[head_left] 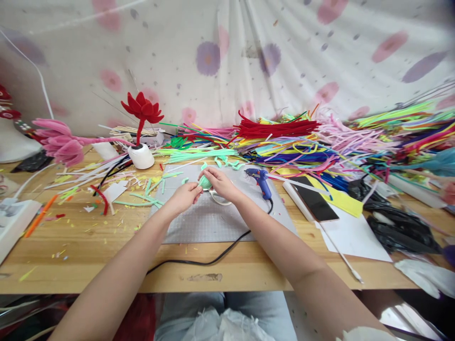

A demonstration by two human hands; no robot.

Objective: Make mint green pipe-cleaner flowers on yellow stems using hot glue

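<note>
Over the grey cutting mat [199, 227], my left hand [187, 195] and my right hand [218, 183] meet around a small mint-green pipe-cleaner piece [205, 182]. The fingers of both hands are closed on it, and they cover part of its shape. Beneath my right hand, the white handle loops of a pair of scissors [221, 202] show on the mat; the rest is hidden. Just beyond my hands lie several curled mint-green pieces [232, 164]. To the right, a blue glue gun [262, 182] rests on the mat.
Piles of coloured pipe cleaners [284, 142] line the back. A red flower in a white pot [141, 157] and a pink flower [60, 142] stand left. A phone [316, 199] lies right, beside black plastic bags [401, 232]. The black cord [199, 262] crosses the table's front.
</note>
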